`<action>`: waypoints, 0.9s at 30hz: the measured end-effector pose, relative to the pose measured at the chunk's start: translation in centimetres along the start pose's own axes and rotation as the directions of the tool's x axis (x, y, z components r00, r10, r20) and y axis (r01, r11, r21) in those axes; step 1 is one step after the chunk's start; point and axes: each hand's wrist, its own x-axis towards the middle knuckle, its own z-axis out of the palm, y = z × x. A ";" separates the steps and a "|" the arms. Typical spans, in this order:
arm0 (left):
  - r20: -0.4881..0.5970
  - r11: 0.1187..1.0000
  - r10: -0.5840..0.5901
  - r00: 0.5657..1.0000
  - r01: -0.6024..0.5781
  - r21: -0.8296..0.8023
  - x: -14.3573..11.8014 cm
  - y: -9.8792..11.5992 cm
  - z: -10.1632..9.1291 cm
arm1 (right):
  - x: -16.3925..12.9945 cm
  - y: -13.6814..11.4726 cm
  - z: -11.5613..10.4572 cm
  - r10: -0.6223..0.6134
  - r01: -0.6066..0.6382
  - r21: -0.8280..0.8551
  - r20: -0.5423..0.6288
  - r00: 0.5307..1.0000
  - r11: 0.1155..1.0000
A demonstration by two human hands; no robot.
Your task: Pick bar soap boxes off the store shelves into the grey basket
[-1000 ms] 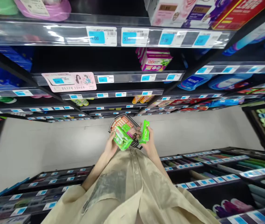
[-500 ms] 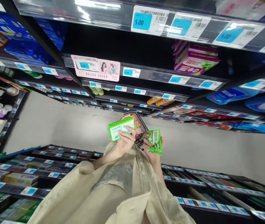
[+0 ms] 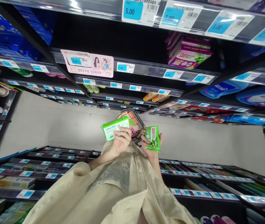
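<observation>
My left hand (image 3: 119, 143) grips a green and white soap box (image 3: 113, 127), held flat with its printed face toward me. In my right hand (image 3: 154, 149) is a green packet (image 3: 152, 138) with red lettering, upright and a little to the right of the box. Behind both hands, on the floor, stands a dark wire shopping basket (image 3: 139, 123) filled with several orange and pink packs. My beige garment (image 3: 123, 186) hides the lower arms and the floor below.
Black shelves with blue price tags (image 3: 132, 9) run along both sides of a narrow aisle. Pink and green packs (image 3: 188, 53) sit on the shelf at upper right. Blue detergent bags (image 3: 218, 88) lie further right. A pink promotion sign (image 3: 87, 63) hangs at upper left. Pale floor (image 3: 53, 124) stretches ahead.
Both hands rose from over the basket. My left hand turned its green box face up and lifted it to the left; the view swung left and tilted.
</observation>
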 end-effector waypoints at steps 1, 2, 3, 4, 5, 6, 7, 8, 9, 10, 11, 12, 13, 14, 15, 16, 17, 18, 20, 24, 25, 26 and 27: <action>-0.019 0.997 0.023 1.000 -0.022 0.072 0.0 0.0 -0.1 | -0.1 0.1 0.0 -0.004 0.004 -0.010 -0.001 1.000 1.000; -0.040 0.987 0.053 0.998 -0.046 0.152 0.0 0.0 -0.2 | -0.2 0.1 0.0 -0.008 0.008 -0.019 0.001 1.000 1.000; -0.058 0.971 0.083 0.995 -0.068 0.228 0.0 0.0 -0.2 | -0.2 0.2 0.0 -0.010 0.010 -0.030 0.004 1.000 1.000; -0.070 0.952 0.110 0.991 -0.085 0.296 0.1 0.1 -0.3 | -0.3 0.2 0.0 -0.011 0.011 -0.039 0.007 1.000 0.999; -0.074 0.931 0.132 0.988 -0.098 0.351 0.1 0.1 -0.3 | -0.4 0.3 0.0 -0.012 0.013 -0.046 0.012 1.000 0.999; -0.071 0.912 0.148 0.986 -0.108 0.395 0.0 0.1 -0.3 | -0.5 0.4 0.1 -0.016 0.017 -0.052 0.015 1.000 0.999; -0.064 0.896 0.158 0.985 -0.116 0.429 0.0 0.2 -0.3 | -0.7 0.4 0.1 -0.025 0.026 -0.057 0.015 1.000 0.998; -0.054 0.883 0.159 0.986 -0.117 0.454 -0.1 0.2 -0.2 | -0.8 0.5 0.2 -0.038 0.039 -0.064 0.012 0.999 0.997; -0.044 0.873 0.150 0.988 -0.111 0.475 -0.2 0.2 -0.2 | -1.0 0.6 0.3 -0.052 0.053 -0.072 0.004 0.999 0.996; -0.034 0.865 0.132 0.991 -0.099 0.492 -0.3 0.3 -0.1 | -1.1 0.6 0.4 -0.066 0.065 -0.081 -0.008 0.998 0.995; -0.024 0.860 0.107 0.994 -0.081 0.503 -0.3 0.4 0.0 | -1.2 0.5 0.5 -0.078 0.076 -0.090 -0.022 0.997 0.993; -0.013 0.860 0.078 0.997 -0.061 0.507 -0.3 0.5 0.0 | -1.3 0.5 0.6 -0.087 0.084 -0.097 -0.034 0.996 0.992; -0.003 0.863 0.047 0.999 -0.040 0.503 -0.3 0.7 -0.1 | -1.4 0.3 0.7 -0.095 0.090 -0.104 -0.039 0.995 0.991; 0.006 0.870 0.018 1.000 -0.018 0.493 -0.2 0.9 -0.2 | -1.4 0.1 0.9 -0.103 0.097 -0.114 -0.041 0.994 0.989; 0.009 0.876 -0.009 1.000 0.004 0.482 -0.1 1.2 -0.5 | -1.5 0.0 1.0 -0.110 0.104 -0.129 -0.042 0.993 0.986; 0.006 0.880 -0.037 0.999 0.030 0.474 0.1 1.5 -0.8 | -1.6 -0.2 1.2 -0.114 0.107 -0.146 -0.043 0.993 0.984; -0.006 0.878 -0.067 0.998 0.062 0.475 0.3 1.8 -1.2 | -1.7 -0.3 1.4 -0.112 0.104 -0.165 -0.043 0.993 0.981; -0.022 0.870 -0.095 0.995 0.094 0.485 0.5 2.2 -1.7 | -1.8 -0.4 1.6 -0.106 0.097 -0.184 -0.040 0.994 0.978; -0.058 0.847 -0.139 0.989 0.149 0.511 1.0 2.9 -2.8 | -2.0 -0.4 1.9 -0.091 0.086 -0.220 -0.014 0.996 0.972; -0.093 0.844 -0.170 0.981 0.194 0.501 2.1 4.2 -4.8 | -2.5 0.1 1.8 -0.048 0.055 -0.357 0.030 0.998 0.932; -0.093 0.842 -0.175 0.980 0.198 0.502 2.2 4.5 -5.2 | -2.6 0.2 1.7 -0.060 0.057 -0.405 0.006 0.998 0.913; -0.088 0.835 -0.177 0.980 0.197 0.513 2.3 4.8 -5.5 | -2.8 0.3 1.6 -0.090 0.066 -0.452 -0.032 0.995 0.890; -0.084 0.824 -0.180 0.980 0.197 0.532 2.2 5.0 -5.7 | -3.0 0.5 1.6 -0.130 0.078 -0.495 -0.073 0.989 0.866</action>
